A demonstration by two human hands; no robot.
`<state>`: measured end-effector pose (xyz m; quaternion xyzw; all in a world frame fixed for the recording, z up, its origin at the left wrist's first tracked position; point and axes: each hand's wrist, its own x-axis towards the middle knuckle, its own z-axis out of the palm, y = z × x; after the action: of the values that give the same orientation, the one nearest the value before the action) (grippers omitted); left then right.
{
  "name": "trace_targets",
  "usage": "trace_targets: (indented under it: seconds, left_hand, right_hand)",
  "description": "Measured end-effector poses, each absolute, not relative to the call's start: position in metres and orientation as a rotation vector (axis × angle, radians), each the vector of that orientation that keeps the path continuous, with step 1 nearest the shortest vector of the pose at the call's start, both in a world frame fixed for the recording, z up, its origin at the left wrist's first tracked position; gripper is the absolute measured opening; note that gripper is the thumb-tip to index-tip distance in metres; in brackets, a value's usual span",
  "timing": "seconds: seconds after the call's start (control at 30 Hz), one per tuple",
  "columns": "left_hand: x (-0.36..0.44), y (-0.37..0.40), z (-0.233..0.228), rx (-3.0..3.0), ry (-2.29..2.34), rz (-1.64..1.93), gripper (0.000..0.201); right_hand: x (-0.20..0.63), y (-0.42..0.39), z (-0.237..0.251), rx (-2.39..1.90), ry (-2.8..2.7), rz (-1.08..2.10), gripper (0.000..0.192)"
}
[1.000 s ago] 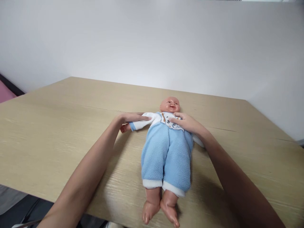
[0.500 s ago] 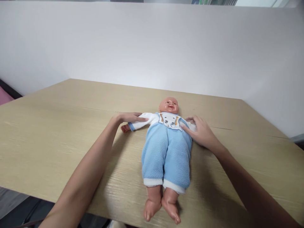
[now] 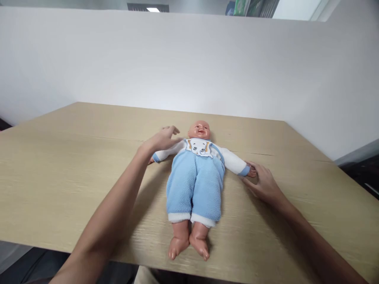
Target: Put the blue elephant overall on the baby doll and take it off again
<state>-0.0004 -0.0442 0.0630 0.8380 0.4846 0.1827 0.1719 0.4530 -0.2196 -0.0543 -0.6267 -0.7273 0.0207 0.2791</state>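
A baby doll (image 3: 195, 185) in a light blue fleece suit with white sleeves lies on its back on the wooden table (image 3: 74, 165), head away from me, bare feet near the front edge. My left hand (image 3: 161, 140) rests on the doll's white sleeve near its shoulder, fingers spread and lifted. My right hand (image 3: 263, 183) is at the end of the doll's other arm, fingers around the doll's small hand by the blue cuff.
A plain white partition wall (image 3: 189, 63) rises right behind the table. The table's front edge runs close to the doll's feet. A dark floor area shows at far right (image 3: 361, 173).
My right hand slid from the doll's chest out along its arm to the doll's hand. The left hand's fingers lifted off the sleeve. The view shifted slightly.
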Motion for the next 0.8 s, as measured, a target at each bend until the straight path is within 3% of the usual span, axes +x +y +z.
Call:
trace_targets:
  seconds: [0.13, 0.3, 0.5, 0.63, 0.8]
  left_hand:
    - [0.077, -0.077, 0.071, 2.651, 0.942, 0.75, 0.037]
    - [0.142, -0.081, 0.045, 2.869, 0.931, 0.535, 0.034]
    - [0.144, -0.08, 0.032, 2.827, 0.825, 0.742, 0.026]
    - [0.136, -0.088, 0.038, 2.798, 0.588, 0.929, 0.033]
    - [0.129, -0.093, 0.04, 2.88, 0.451, 1.05, 0.038]
  right_hand:
    - [0.45, -0.212, -0.053, -1.624, -1.917, 0.149, 0.064]
    - [0.447, -0.206, -0.048, -1.579, -1.631, 0.446, 0.063]
    - [0.414, -0.179, -0.02, -1.199, -1.311, 0.791, 0.061]
    - [0.38, -0.15, -0.007, -1.027, -1.272, 0.769, 0.049]
    - [0.351, -0.128, -0.026, -0.973, -1.325, 0.699, 0.052]
